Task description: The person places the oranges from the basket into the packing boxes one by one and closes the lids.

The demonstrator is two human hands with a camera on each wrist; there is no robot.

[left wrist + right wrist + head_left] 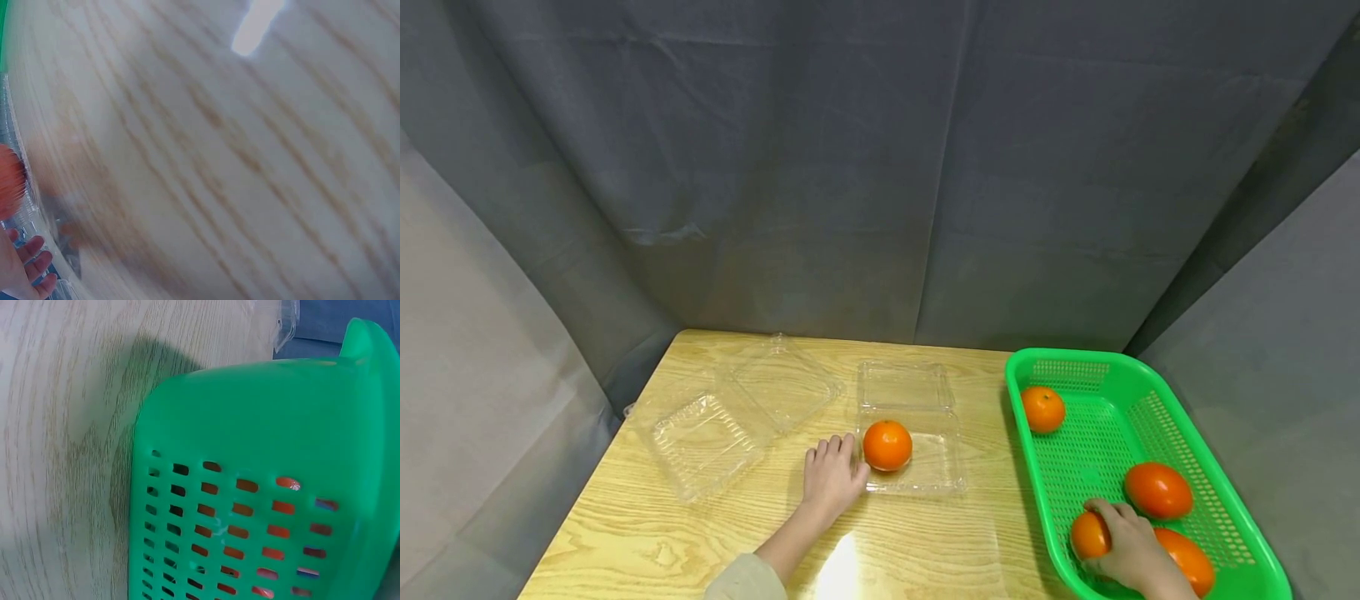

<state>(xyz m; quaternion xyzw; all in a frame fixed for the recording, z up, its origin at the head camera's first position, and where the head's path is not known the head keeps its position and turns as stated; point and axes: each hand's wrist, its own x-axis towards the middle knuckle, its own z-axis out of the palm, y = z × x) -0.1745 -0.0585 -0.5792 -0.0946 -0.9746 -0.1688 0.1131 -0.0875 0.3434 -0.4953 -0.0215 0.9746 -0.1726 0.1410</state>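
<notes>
An orange [887, 446] sits in the left part of a small clear plastic clamshell box [936, 467], whose lid lies folded back. My left hand [833, 479] is at the box's left edge, thumb close beside the orange; in the left wrist view its fingers [36, 265] look loosely spread. Inside a green plastic basket [1026, 475], my right hand [1131, 550] grips another orange [1088, 535] from above. Close to that hand lie two glossy red-orange fruits [1159, 491]. The basket's wall hides the right hand in the right wrist view.
A larger clear clamshell box [707, 442] lies opened out at the left of the wooden table [917, 542]. One more orange [1042, 409] rests at the basket's far left corner. Grey curtains [820, 183] hang behind the table and at both sides.
</notes>
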